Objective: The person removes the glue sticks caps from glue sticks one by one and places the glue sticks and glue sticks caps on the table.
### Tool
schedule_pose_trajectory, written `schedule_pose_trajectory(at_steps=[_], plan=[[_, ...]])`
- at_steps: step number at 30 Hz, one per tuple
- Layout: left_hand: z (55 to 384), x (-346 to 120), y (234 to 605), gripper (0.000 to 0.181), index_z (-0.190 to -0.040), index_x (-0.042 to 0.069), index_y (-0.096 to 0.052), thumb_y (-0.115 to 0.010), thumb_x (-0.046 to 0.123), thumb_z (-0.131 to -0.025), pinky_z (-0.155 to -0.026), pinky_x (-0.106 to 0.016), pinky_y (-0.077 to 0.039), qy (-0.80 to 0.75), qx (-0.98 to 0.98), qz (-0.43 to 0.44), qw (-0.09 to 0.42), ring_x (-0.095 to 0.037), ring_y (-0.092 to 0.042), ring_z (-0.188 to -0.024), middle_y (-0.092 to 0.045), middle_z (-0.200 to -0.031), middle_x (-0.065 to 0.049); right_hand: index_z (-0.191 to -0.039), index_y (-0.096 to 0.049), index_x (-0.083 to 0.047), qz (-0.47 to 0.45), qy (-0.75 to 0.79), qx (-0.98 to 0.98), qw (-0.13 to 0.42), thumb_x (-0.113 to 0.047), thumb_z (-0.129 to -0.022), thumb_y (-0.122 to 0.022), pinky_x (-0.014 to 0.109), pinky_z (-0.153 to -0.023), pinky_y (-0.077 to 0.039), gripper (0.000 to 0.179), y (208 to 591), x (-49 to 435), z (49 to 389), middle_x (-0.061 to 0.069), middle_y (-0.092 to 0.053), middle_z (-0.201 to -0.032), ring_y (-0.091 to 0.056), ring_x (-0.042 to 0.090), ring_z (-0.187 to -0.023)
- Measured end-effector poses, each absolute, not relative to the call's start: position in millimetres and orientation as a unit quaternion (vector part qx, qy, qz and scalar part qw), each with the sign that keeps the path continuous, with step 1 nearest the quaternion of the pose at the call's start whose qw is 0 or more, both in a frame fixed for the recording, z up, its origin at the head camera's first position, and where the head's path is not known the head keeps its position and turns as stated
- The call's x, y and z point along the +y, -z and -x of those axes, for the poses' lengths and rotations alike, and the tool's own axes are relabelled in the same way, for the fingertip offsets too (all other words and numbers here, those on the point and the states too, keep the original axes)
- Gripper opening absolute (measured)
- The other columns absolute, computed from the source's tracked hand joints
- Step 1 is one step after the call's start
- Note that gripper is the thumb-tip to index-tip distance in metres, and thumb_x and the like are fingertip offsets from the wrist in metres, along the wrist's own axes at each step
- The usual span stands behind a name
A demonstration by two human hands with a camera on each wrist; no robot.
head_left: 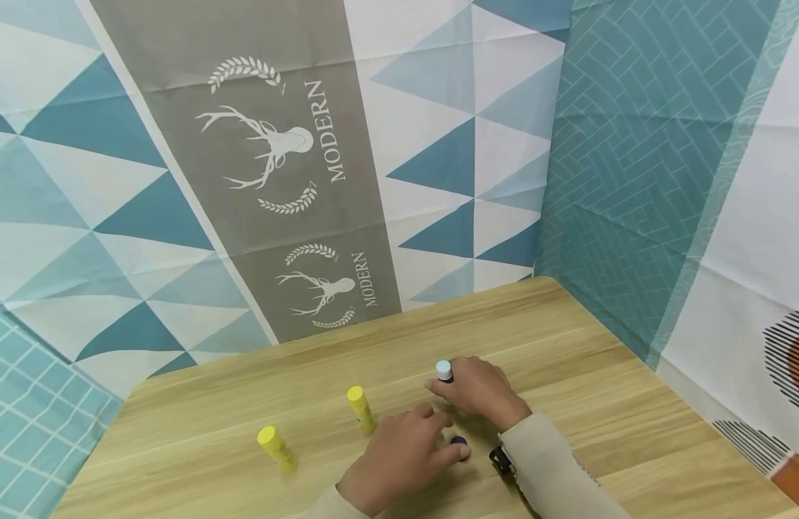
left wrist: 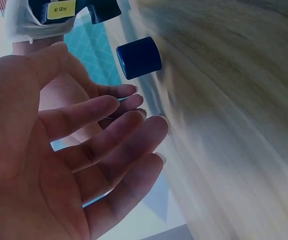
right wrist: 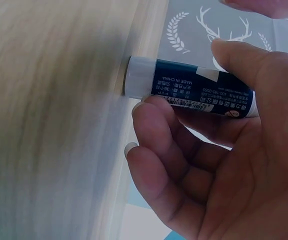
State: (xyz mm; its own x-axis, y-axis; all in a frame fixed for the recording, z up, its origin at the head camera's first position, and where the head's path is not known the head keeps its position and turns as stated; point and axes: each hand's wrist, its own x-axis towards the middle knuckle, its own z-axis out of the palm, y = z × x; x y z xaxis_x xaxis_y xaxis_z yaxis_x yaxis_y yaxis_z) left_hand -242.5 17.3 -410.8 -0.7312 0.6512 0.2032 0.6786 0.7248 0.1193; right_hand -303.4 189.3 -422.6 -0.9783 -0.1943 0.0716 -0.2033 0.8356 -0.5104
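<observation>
My right hand [head_left: 480, 389] holds a dark blue glue stick [right wrist: 199, 87] with printed labels, its fingers and thumb curled around the body. The glue stick stands upright, one whitish end at the tabletop; its white upper end [head_left: 444, 370] shows above the hand in the head view. My left hand [head_left: 402, 454] is beside it to the left, fingers relaxed and apart. A short dark blue cap [left wrist: 139, 58] stands on the wooden table close to the left thumb. In the left wrist view, a gap separates the cap from the left fingers.
Two yellow cylindrical tubes stand on the table to the left: a nearer tube [head_left: 278, 450] and a farther tube [head_left: 361, 409] close to the left hand. The wooden table [head_left: 503, 317] meets patterned cloth hangings [head_left: 438, 216] at its back and right edges.
</observation>
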Motion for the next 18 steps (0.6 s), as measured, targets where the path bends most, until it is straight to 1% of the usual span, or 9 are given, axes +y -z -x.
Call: schedule_pose_trajectory(at_steps=[4, 8, 14, 16, 18], plan=[[242.5, 15.3, 410.1, 0.046, -0.100, 0.018, -0.072, -0.055, 0.060, -0.095, -0.048, -0.026, -0.036, 0.084, -0.927, 0.357, 0.078, -0.003, -0.049, -0.064, -0.054, -0.078, 0.010, -0.068, -0.057, -0.018, -0.103, -0.268, -0.958, 0.008, -0.052, -0.094, -0.063, 0.032, -0.051, -0.036, 0.043, 422.2, 189.0, 303.9, -0.001, -0.049, -0.063, -0.046, 0.015, -0.053], [242.3, 12.2, 409.0, 0.048, -0.098, 0.017, -0.072, -0.054, 0.061, -0.095, -0.048, -0.026, -0.036, 0.083, -0.926, 0.358, 0.086, -0.003, -0.049, -0.064, -0.055, -0.077, 0.009, -0.072, -0.057, -0.018, -0.099, -0.268, -0.958, 0.008, -0.051, -0.094, -0.065, 0.033, -0.052, -0.036, 0.040, 422.2, 188.1, 304.7, -0.001, -0.051, -0.065, -0.047, 0.015, -0.055], [240.5, 9.7, 407.5, 0.049, -0.099, 0.017, -0.074, -0.055, 0.061, -0.095, -0.049, -0.025, -0.036, 0.085, -0.926, 0.357, 0.090, -0.002, -0.049, -0.064, -0.056, -0.077, 0.009, -0.077, -0.057, -0.017, -0.099, -0.267, -0.958, 0.011, -0.048, -0.092, -0.067, 0.033, -0.051, -0.037, 0.037, 422.4, 189.0, 305.5, -0.001, -0.053, -0.066, -0.048, 0.016, -0.055], [240.0, 9.2, 407.5, 0.049, -0.101, 0.016, -0.074, -0.055, 0.061, -0.095, -0.050, -0.025, -0.037, 0.085, -0.927, 0.355, 0.088, -0.003, -0.050, -0.064, -0.057, -0.078, 0.009, -0.081, -0.059, -0.015, -0.098, -0.265, -0.959, 0.012, -0.049, -0.091, -0.068, 0.033, -0.051, -0.038, 0.037, 421.1, 189.8, 305.1, -0.001, -0.054, -0.067, -0.049, 0.016, -0.056], [239.4, 8.7, 407.2, 0.049, -0.102, 0.016, -0.074, -0.055, 0.061, -0.095, -0.050, -0.025, -0.037, 0.085, -0.928, 0.352, 0.086, -0.003, -0.051, -0.065, -0.058, -0.079, 0.009, -0.089, -0.062, -0.012, -0.093, -0.264, -0.960, 0.012, -0.052, -0.090, -0.068, 0.033, -0.053, -0.039, 0.041, 418.7, 190.6, 304.5, -0.002, -0.055, -0.070, -0.050, 0.016, -0.058]])
